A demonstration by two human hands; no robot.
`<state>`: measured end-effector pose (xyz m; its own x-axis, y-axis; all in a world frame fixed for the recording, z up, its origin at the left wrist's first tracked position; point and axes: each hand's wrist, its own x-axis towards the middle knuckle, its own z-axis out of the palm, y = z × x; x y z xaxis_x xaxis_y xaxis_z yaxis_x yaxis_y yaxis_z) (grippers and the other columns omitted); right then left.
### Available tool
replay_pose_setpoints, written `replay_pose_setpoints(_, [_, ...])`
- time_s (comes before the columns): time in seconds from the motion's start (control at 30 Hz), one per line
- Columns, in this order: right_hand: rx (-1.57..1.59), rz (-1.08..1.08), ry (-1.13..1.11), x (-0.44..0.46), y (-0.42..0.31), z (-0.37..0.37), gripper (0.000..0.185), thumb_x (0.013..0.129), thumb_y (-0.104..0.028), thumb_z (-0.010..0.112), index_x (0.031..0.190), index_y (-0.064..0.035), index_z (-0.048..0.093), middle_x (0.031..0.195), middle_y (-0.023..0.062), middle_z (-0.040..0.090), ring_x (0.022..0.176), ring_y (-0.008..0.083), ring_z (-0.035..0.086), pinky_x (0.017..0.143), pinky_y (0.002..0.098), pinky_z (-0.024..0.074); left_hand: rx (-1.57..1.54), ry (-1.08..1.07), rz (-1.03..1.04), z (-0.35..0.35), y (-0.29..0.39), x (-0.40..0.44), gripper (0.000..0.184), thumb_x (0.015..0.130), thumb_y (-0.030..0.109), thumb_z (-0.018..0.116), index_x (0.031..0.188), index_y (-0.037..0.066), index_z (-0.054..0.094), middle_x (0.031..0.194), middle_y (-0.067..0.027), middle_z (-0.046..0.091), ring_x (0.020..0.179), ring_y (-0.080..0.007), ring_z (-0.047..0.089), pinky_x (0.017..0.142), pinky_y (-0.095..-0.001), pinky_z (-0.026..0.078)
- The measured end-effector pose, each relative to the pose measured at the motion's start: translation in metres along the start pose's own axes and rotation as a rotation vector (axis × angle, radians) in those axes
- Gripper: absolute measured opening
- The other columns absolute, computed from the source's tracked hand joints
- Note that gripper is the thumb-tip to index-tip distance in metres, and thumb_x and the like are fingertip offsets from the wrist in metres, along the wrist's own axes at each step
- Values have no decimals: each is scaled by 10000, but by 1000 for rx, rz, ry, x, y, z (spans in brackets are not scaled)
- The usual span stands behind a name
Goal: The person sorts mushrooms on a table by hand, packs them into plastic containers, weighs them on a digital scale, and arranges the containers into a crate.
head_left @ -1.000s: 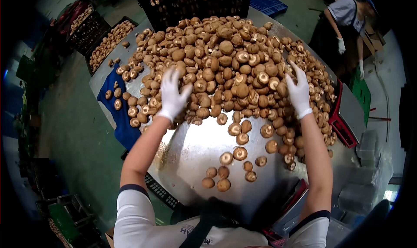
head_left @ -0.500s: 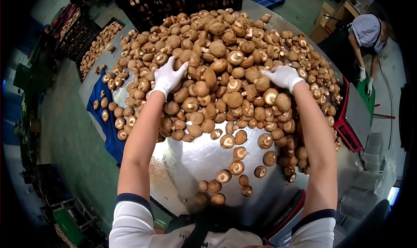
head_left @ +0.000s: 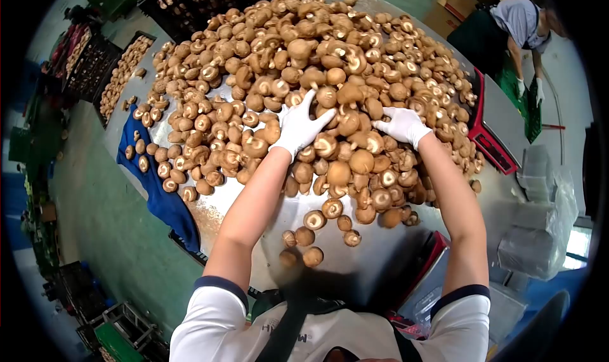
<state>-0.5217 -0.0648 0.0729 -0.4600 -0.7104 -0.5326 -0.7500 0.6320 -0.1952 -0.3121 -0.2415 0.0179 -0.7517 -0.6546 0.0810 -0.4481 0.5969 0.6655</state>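
Note:
A large heap of brown mushrooms (head_left: 361, 161) covers much of a metal table (head_left: 266, 267). My left hand (head_left: 299, 126), in a white glove, lies in the middle of the heap with thumb and fingers spread against mushrooms. My right hand (head_left: 403, 126), also gloved, touches the heap just to the right, its fingers apart and their tips partly among the mushrooms. Mushrooms fill the gap between the two hands. Several loose mushrooms (head_left: 314, 220) lie on the metal nearer to my body.
A black crate (head_left: 209, 8) stands at the back edge. Blue cloth (head_left: 152, 187) drapes over the left edge. At the right are a red-edged scale (head_left: 498, 130) and clear plastic containers (head_left: 533, 235). Another person (head_left: 517, 29) bends over a green crate (head_left: 515, 102) beyond.
My hands have come closer together, my left moving right and my right slightly lower. Mushrooms between them are bunched nearer my body, and bare metal shows to the left of my left hand.

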Motion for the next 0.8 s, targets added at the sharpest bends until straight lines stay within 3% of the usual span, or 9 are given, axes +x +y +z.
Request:
replay_pose_setpoints(0.03, [26, -10, 33, -8, 3, 4, 670, 879, -582, 540, 1373, -130, 553, 1371, 141, 571, 1247, 311, 547, 1054, 406, 414, -155, -137, -77, -8, 8, -5, 792, 810, 558, 684, 1429, 120, 458, 1120, -231, 648, 1079, -372, 606, 929, -447, 466])
replay_pose_setpoints(0.1, [-35, -99, 158, -26, 4, 19, 621, 890, -584, 514, 1301, -128, 607, 1357, 144, 578, 1240, 303, 548, 1040, 400, 411, -144, -24, 78, -3, 5, -20, 731, 809, 509, 707, 1395, 127, 498, 1061, -220, 652, 1007, -377, 613, 905, -455, 465])
replay_pose_setpoints(0.13, [-71, -127, 161, -35, 2, 23, 600, 885, -576, 521, 1268, -125, 623, 1334, 145, 590, 1231, 307, 549, 1046, 403, 396, -117, -109, 80, -4, 4, -27, 680, 845, 459, 689, 1393, 100, 507, 1236, -215, 608, 1140, -378, 563, 998, -442, 429])
replay_pose_setpoints(0.2, [-143, -158, 215, -52, -6, 37, 541, 875, -545, 538, 1190, -122, 656, 1271, 142, 619, 1225, 312, 534, 1076, 424, 338, -41, -121, 133, -6, 7, -49, 648, 837, 424, 696, 1395, 148, 517, 1183, -187, 612, 1129, -371, 546, 1005, -445, 410])
replay_pose_setpoints(0.4, [-10, -174, 646, -134, -19, 74, 482, 917, -329, 587, 1368, -167, 534, 1380, 198, 516, 1296, 367, 459, 1126, 511, 283, -8, 0, 312, -20, 14, -126, 495, 898, 354, 627, 1340, 139, 571, 1414, -215, 474, 1347, -392, 392, 1163, -494, 228])
replay_pose_setpoints(0.5, [217, -112, 823, -224, -47, 79, 486, 901, -225, 617, 1368, -127, 522, 1376, 232, 506, 1292, 398, 454, 1114, 483, 320, -128, 117, 275, -62, 10, -175, 446, 903, 171, 649, 1331, 82, 559, 1422, -195, 457, 1345, -365, 408, 1138, -441, 305])
replay_pose_setpoints(0.6, [351, -110, 612, -326, -62, 141, 466, 880, -126, 616, 1331, -48, 525, 1269, 224, 564, 1176, 400, 546, 1003, 438, 445, -221, 242, 45, -77, -24, -242, 502, 893, 83, 641, 1365, 12, 485, 1421, -204, 442, 1321, -370, 435, 1121, -435, 338])
replay_pose_setpoints(0.7, [448, 9, 167, -405, -86, 208, 515, 847, -170, 674, 1327, -84, 507, 1187, 178, 580, 1025, 375, 619, 879, 436, 518, -430, 179, -215, -65, -66, -318, 615, 879, 99, 645, 1420, -29, 382, 1467, -235, 376, 1329, -404, 418, 1132, -464, 326])
replay_pose_setpoints(0.8, [337, 82, -65, -427, -86, 300, 576, 807, -173, 707, 1333, -124, 477, 1177, 154, 553, 913, 366, 654, 789, 452, 543, -186, -17, -71, -42, -68, -368, 878, 797, 309, 740, 1483, -14, 297, 1509, -286, 297, 1403, -423, 296, 1174, -489, 218])
